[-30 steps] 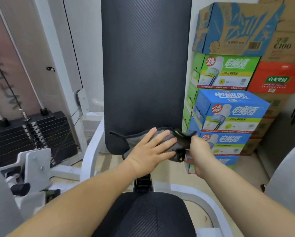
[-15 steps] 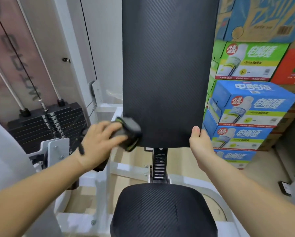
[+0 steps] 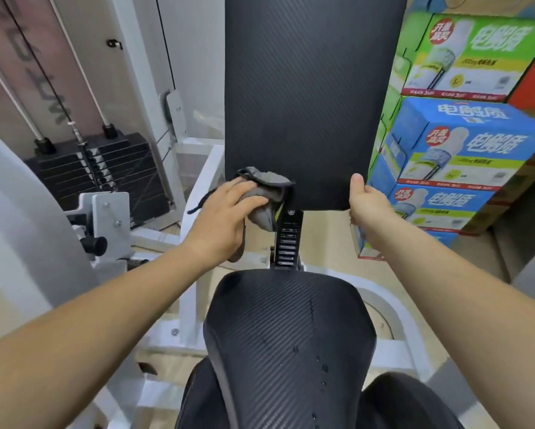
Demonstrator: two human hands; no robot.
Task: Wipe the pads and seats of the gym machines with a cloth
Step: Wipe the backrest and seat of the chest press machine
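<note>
Press grey cloth [image 3: 264, 193], bunched under left hand [image 3: 221, 218] with curled fingers at back pad [image 3: 309, 88] lower-left corner, firmly along its bottom edge while right hand [image 3: 368, 205] grips its lower-right corner.

Single head view, facing forward-down, close over seat [image 3: 291, 335], back pad [image 3: 312, 103].

Smooth white wall panels [image 3: 195, 57] rise at 11 o'clock, beside a pinkish panel [image 3: 74, 57] with faded lettering at 10 o'clock. Below it, at 9 o'clock, sits a black stack of flat weight plates [image 3: 111, 168] on steel guide rods [image 3: 12, 94]. A pale beige floor [image 3: 328, 230] lies evenly lit. Printed green cardboard boxes [image 3: 464, 54] top blue cardboard boxes [image 3: 464, 144] at 2 o'clock.
</note>
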